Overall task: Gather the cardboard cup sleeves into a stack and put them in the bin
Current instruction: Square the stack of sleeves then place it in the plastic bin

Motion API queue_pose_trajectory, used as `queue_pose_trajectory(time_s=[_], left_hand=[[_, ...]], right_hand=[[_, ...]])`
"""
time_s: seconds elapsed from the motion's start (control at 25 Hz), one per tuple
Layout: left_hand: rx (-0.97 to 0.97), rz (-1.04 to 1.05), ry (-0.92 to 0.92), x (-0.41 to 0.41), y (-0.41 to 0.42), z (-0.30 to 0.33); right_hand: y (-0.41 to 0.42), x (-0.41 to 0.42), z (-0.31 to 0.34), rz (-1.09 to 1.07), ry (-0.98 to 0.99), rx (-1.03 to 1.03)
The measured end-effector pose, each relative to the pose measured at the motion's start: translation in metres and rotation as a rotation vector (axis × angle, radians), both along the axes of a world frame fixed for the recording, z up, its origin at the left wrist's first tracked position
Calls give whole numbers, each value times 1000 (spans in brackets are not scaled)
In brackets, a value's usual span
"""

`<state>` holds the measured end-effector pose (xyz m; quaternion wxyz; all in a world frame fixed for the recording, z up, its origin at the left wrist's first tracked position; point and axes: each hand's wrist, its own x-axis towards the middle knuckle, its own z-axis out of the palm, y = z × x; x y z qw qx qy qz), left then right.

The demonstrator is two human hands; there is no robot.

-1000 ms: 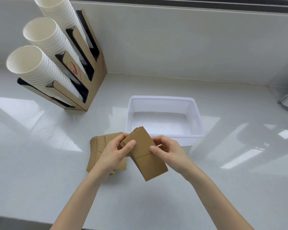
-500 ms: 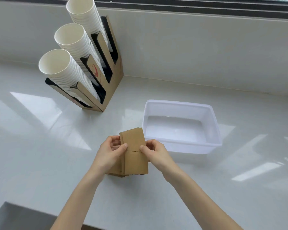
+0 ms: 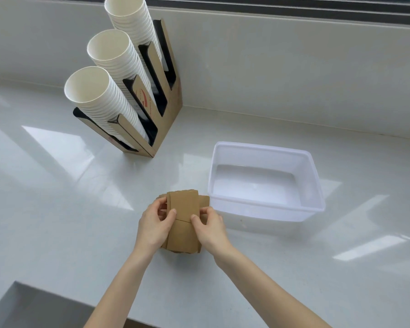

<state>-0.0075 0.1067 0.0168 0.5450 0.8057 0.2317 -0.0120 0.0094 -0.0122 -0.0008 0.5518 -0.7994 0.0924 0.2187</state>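
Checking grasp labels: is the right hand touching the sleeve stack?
Touching. The head view shows the right hand with its thumb pressed onto the top of the sleeve stack, opposite the left hand.

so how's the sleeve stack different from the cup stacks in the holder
The sleeve stack is brown cardboard, folded flat, lying on the counter; the cup stacks are white, round, and leaning in the holder. The left hand and right hand grip the sleeves; the cups are untouched. Both are neat stacks of many pieces.

Plain brown sleeves (image 3: 183,209) — translucent white bin (image 3: 314,185).
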Motion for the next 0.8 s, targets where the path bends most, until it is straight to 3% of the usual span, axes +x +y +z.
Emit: queue_pose_trajectory(time_s=[0.16,0.36,0.8], left_hand=[[90,6,143,0,10,-5],[-160,12,157,-1,15,-7],[-325,47,233,-1,13,-8]], right_hand=[[7,2,-1,33,-57,-20],[11,5,3,73,-91,-39],[10,2,-1,104,42,78]])
